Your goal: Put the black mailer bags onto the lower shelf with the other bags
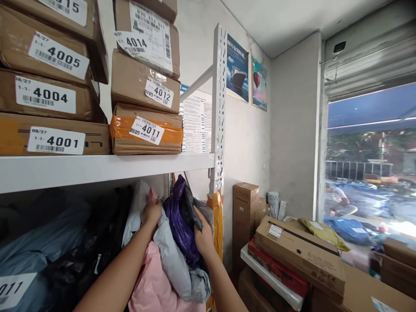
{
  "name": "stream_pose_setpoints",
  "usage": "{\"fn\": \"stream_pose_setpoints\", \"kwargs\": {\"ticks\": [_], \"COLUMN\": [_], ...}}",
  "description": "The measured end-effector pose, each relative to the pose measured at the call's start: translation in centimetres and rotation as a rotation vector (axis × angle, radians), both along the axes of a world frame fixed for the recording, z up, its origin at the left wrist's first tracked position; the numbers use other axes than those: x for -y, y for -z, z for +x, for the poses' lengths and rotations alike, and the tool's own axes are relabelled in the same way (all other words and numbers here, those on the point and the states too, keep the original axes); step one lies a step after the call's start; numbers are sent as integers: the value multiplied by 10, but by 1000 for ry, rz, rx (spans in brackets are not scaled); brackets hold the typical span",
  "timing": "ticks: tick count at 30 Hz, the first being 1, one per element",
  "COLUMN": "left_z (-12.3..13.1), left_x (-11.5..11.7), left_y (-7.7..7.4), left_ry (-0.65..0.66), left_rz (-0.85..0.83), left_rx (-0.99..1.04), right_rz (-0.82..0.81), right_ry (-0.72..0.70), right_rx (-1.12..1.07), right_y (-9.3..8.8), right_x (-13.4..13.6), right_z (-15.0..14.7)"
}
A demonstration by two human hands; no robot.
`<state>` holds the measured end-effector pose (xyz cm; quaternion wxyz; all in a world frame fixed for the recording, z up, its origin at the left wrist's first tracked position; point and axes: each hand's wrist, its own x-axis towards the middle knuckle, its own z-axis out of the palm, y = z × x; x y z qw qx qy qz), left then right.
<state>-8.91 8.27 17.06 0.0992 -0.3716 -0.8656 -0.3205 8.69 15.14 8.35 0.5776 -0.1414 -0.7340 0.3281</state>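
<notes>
The head-worn camera faces forward, close to the bagged parcels [178, 229] under the shelf [107, 167], shopfront opening [370, 173] at right

The shelf board [97, 169] closes off 12 o'clock above both hands. Under it the bay is packed tight: dark mailer bags [74, 260] at 9 o'clock, the purple bag [177, 216] and grey bag [175, 260] wedged between the left hand [151, 212] and right hand [203, 236], and a pink bag [152, 286] at 6 o'clock. The upright post [218, 108] and a yellow bag [217, 221] bar 3 o'clock. There is open air beyond the post, before the tall carton [246, 216].
</notes>
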Motion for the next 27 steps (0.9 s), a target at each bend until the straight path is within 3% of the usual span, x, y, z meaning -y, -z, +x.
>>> {"fn": "stream_pose_setpoints", "kwargs": {"ticks": [3,6,10,13,19,23,27], "left_z": [26,58,87,88,70,63,61], "left_x": [3,0,-5,1,28,42,40], "left_y": [-16,-24,-6,16,38,32,3], "left_ry": [20,139,223,264,697,887,933], "left_rz": [-57,-91,-257,-276,-195,-145,-256], "left_rx": [-102,-239,-185,-220,-402,-270,-148], "right_rz": [-46,-125,-205,-258,-316,-233,-134], "right_ry": [4,23,110,110,83,63,56], "right_rx": [24,53,73,48,69,135,199], "right_y": [-1,-3,-9,-13,-23,-24,-16], "right_x": [-3,0,5,6,8,12,12], "right_z": [-2,0,5,3,0,4,6]}}
